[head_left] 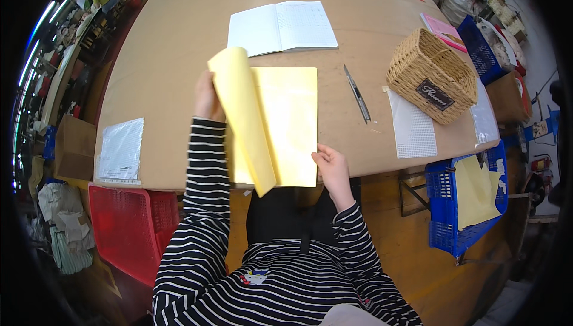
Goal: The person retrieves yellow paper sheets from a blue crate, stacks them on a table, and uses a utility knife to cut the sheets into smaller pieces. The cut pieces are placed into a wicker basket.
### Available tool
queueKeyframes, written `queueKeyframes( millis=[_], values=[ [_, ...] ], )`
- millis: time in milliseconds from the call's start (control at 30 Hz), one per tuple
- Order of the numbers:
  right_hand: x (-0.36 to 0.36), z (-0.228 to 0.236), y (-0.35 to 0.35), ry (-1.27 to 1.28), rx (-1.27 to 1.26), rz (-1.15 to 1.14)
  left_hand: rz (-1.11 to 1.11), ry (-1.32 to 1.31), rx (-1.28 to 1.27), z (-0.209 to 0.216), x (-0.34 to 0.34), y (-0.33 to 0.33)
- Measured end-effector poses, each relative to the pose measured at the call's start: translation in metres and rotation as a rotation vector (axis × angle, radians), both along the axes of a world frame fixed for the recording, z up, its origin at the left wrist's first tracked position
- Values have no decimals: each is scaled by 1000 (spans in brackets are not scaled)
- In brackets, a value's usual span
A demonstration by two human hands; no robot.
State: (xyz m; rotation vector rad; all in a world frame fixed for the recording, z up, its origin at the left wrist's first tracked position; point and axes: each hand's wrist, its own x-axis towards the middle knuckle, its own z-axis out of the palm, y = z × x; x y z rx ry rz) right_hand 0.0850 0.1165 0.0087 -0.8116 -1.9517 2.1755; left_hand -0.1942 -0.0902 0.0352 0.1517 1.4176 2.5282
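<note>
Yellow paper (290, 117) lies in front of me at the table's near edge, its left part lifted and curled up into a flap (243, 111). My left hand (208, 96) grips the flap from its left side, with some fingers hidden behind it. At the lower right edge of the paper, my right hand (333, 170) pinches it between thumb and fingers. Just beyond the paper lies an open notebook (256, 28) with writing on its right page. A grey utility knife (358, 94) rests on the table to the right of the paper.
A wicker basket (418, 66) stands at the right over white sheets (412, 129). Behind it lies a pink booklet (444, 31). A plastic-covered sheet (121, 147) is at the left. Below the table edge are a red crate (122, 224) and a blue crate (441, 206).
</note>
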Motion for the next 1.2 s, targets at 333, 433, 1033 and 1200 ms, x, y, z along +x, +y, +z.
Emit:
queueKeyframes(
  millis=[333,433,1033,1200],
  values=[
    [10,17,19,11,-216,-100,131,-11,-402,-49,-32,-245],
    [5,16,38,61,-109,-128,134,-93,-851,-82,-51,-302],
    [5,18,66,-106,-58,80,-473,1260,-1207,5,245,35],
    [8,12,70,-62,-97,82,-271,1146,-1064,-21,250,59]
  ],
)
